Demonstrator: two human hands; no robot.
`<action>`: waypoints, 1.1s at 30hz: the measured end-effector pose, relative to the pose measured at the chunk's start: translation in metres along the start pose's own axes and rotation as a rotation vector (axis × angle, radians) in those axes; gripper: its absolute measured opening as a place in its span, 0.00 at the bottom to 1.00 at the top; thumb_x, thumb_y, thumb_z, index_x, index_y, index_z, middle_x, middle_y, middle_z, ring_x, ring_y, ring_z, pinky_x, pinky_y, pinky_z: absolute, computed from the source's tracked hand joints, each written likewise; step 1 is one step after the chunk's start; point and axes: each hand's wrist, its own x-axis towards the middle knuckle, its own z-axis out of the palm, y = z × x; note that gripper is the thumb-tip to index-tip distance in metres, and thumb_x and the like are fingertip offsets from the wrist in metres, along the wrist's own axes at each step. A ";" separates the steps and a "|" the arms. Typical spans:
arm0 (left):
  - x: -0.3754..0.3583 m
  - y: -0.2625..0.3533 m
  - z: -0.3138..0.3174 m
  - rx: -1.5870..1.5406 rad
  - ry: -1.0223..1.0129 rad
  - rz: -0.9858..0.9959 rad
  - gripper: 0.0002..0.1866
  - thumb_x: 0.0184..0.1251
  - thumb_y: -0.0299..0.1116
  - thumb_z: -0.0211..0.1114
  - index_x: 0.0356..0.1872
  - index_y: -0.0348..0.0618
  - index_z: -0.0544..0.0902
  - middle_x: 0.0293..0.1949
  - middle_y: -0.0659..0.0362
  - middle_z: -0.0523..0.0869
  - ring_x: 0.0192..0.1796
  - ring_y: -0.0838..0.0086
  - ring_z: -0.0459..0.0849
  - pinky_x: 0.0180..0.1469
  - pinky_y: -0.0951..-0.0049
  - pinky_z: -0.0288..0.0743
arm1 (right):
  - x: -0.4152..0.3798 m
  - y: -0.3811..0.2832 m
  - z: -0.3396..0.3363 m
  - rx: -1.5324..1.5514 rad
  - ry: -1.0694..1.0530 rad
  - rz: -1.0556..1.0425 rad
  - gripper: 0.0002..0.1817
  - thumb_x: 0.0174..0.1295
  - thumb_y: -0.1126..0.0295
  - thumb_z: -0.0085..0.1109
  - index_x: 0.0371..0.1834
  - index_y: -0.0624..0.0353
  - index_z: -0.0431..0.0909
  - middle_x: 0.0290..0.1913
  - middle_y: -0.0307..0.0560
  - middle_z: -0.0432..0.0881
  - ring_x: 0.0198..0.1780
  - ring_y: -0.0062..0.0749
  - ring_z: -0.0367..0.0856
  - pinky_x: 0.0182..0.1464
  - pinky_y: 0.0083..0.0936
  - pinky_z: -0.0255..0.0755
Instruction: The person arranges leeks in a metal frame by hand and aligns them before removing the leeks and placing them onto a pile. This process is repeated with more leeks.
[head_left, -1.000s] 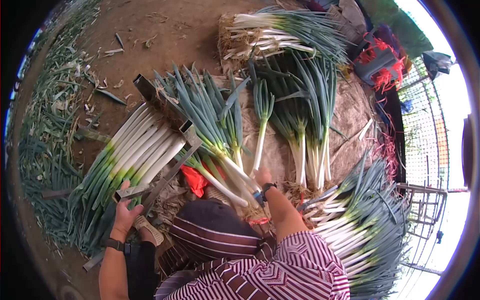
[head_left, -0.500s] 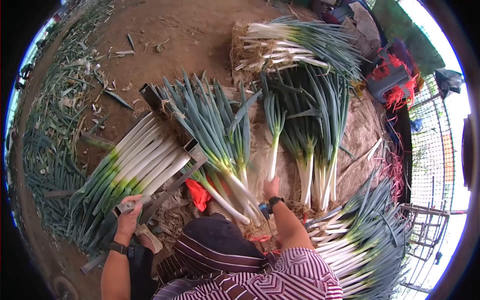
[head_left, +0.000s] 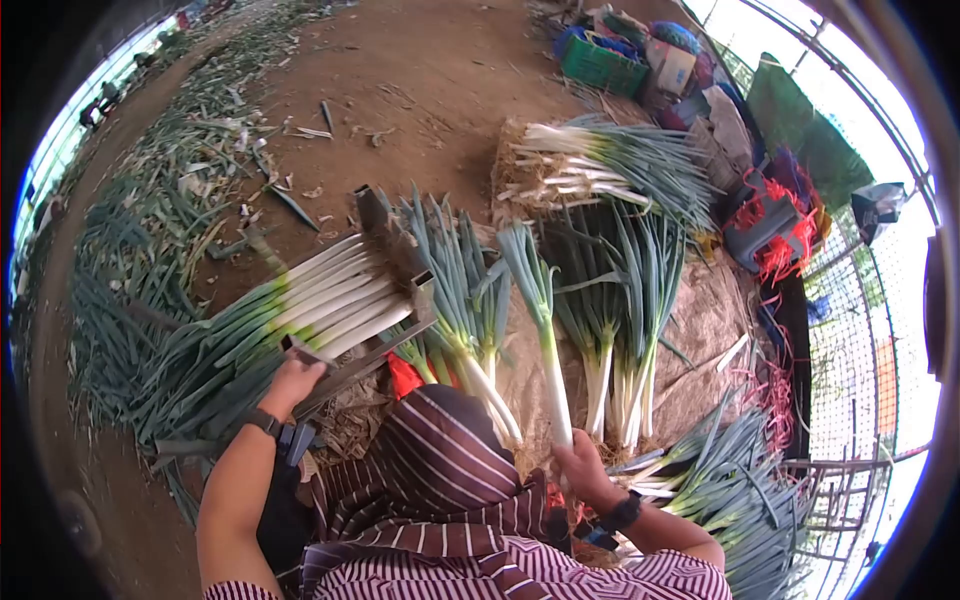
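Observation:
My right hand (head_left: 585,468) is closed round the root end of a long green onion (head_left: 552,375), its white stalk upright and its leaves pointing away from me. My left hand (head_left: 293,384) grips a metal post (head_left: 312,353) of a low metal rack (head_left: 365,370). Across that rack lies a row of green onions (head_left: 335,290), white ends to the right and leaves to the left. Between the rack and my right hand is a loose pile of green onions (head_left: 462,325). Another pile of green onions (head_left: 625,345) lies just beyond the held one, to the right.
More green onions are stacked at the back (head_left: 590,165) and at my right side (head_left: 730,500). Cut leaves (head_left: 170,240) litter the ground at left. A grey plastic stool (head_left: 765,235) with red strings and a green crate (head_left: 605,65) stand at the back right.
My right hand has drawn the green onion nearer to my body, away from the mat. My left hand stays at the rack's post. The view has tilted up, showing more of the background.

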 end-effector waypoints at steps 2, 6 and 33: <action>-0.018 0.017 -0.010 0.086 -0.129 0.039 0.22 0.63 0.47 0.66 0.33 0.33 0.84 0.26 0.46 0.84 0.30 0.58 0.83 0.37 0.59 0.73 | -0.020 -0.015 0.005 -0.104 -0.018 -0.055 0.16 0.67 0.71 0.52 0.54 0.65 0.64 0.28 0.40 0.75 0.23 0.21 0.75 0.22 0.22 0.70; -0.056 0.070 -0.027 -0.015 0.201 0.433 0.23 0.61 0.41 0.69 0.54 0.39 0.79 0.45 0.48 0.83 0.46 0.55 0.82 0.50 0.60 0.74 | -0.022 -0.035 0.018 -0.250 -0.118 -0.332 0.19 0.65 0.71 0.55 0.57 0.63 0.66 0.32 0.43 0.75 0.29 0.21 0.73 0.29 0.24 0.70; -0.025 -0.118 -0.060 1.151 0.459 0.336 0.28 0.69 0.32 0.56 0.71 0.48 0.67 0.70 0.54 0.67 0.67 0.58 0.70 0.67 0.51 0.62 | 0.293 -0.164 0.273 -1.249 -0.504 -1.026 0.20 0.62 0.57 0.58 0.58 0.41 0.78 0.52 0.49 0.84 0.56 0.44 0.80 0.59 0.43 0.67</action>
